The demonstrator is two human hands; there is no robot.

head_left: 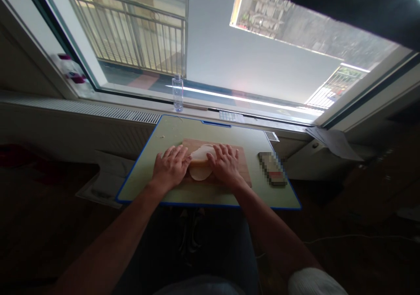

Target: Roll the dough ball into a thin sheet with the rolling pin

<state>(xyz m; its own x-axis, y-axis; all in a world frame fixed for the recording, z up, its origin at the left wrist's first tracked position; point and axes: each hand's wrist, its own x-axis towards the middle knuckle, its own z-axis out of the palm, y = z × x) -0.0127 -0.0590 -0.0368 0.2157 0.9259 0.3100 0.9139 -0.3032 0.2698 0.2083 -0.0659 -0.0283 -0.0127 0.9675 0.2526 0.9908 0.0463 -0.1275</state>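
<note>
On a wooden board [244,166] lies a flat, pale round of dough [201,174]. Across it runs a light wooden rolling pin [199,164], visible only in its middle stretch. My left hand [171,166] covers the pin's left end, palm down, its fingers curving forward over it. Over the right end rests my right hand [226,163] in the same way, with the thumb pointing inward along the pin. Dough shows both in front of the pin and behind it, between the two hands.
The board sits on a small blue-edged table [147,172]. A phone-like, pixelated object [273,169] lies on its right side. Crumbs [162,136] dot the back left. A clear bottle [177,95] stands on the windowsill beyond, and a red-capped bottle [72,70] is farther left.
</note>
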